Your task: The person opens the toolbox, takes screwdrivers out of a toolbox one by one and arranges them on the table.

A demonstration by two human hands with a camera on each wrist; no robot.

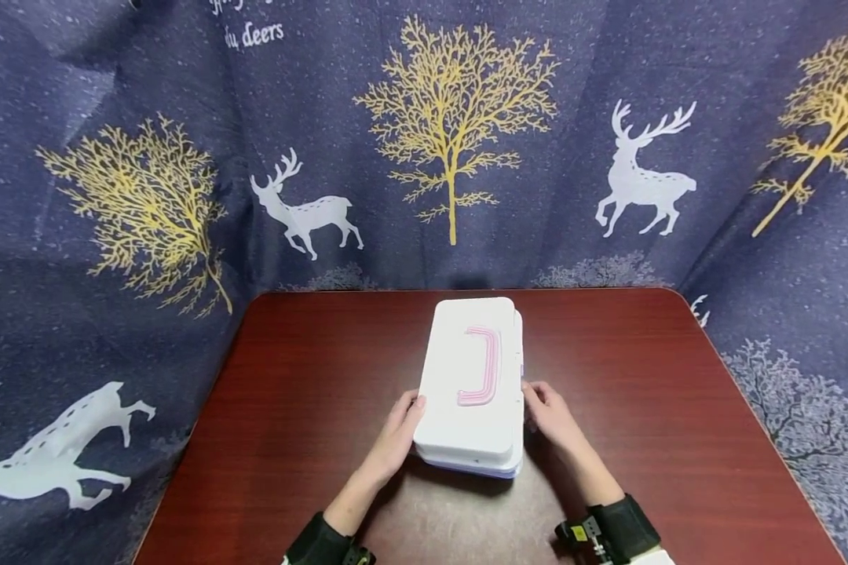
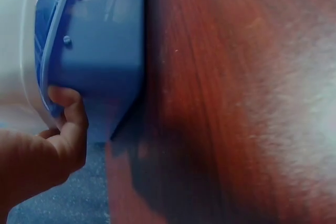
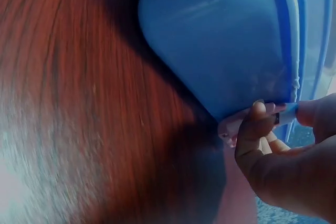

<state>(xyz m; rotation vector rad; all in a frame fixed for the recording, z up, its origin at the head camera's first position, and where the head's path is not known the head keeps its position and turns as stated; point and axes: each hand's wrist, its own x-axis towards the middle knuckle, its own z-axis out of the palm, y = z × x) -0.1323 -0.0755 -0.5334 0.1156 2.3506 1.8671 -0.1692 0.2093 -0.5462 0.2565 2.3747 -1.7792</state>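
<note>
A closed plastic box point(image 1: 447, 369) with a white lid, a pink handle point(image 1: 493, 365) and a blue lower part point(image 2: 107, 35) lies on the table. At its left side my left hand point(image 1: 396, 431) grips the edge, thumb on the lid in the head view. In the left wrist view a bent digit hooks at the blue rim point(image 2: 50, 51). On the opposite side, my right hand point(image 1: 551, 412) pinches a small pink latch point(image 3: 233, 127) with a blue end piece point(image 3: 286, 115). Part of that latch is hidden behind the fingers.
The reddish-brown wooden table point(image 1: 325, 353) has rounded far corners. A dark blue cloth point(image 1: 410, 267) printed with deer and golden trees hangs behind it and along both sides. A black strap point(image 1: 618, 526) is on the right wrist, another point(image 1: 318, 541) on the left.
</note>
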